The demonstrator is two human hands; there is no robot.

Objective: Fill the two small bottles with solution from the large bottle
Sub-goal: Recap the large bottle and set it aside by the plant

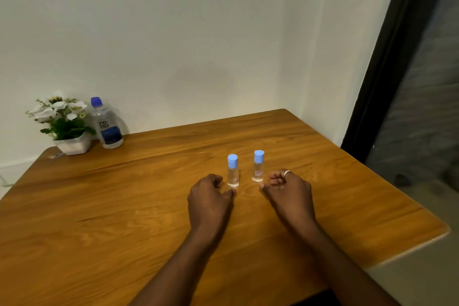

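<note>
Head view: upper left, large clear blue-capped bottle point(107, 124) reads "re-nu"; both small blue-capped clear bottles point(233, 173) point(258, 166) stand mid-frame between loosely curled, empty left hand point(210, 197) and right hand point(288, 190).

A wooden table point(124, 206) against a white wall point(173, 32), with white flowers in a white pot point(73, 144) at its far left corner.

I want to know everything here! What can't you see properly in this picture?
Head view only:
- Tiny red labels on the two small clear bottles with light blue caps: too small and blurred to read.
- Fingertips of the left hand and right hand: curled under, hidden by the hands themselves.
- Lower left side of the large clear bottle with dark blue cap: hidden behind the white flowers in a white pot.
- Wooden table's near side: cut off by the bottom edge.
</note>
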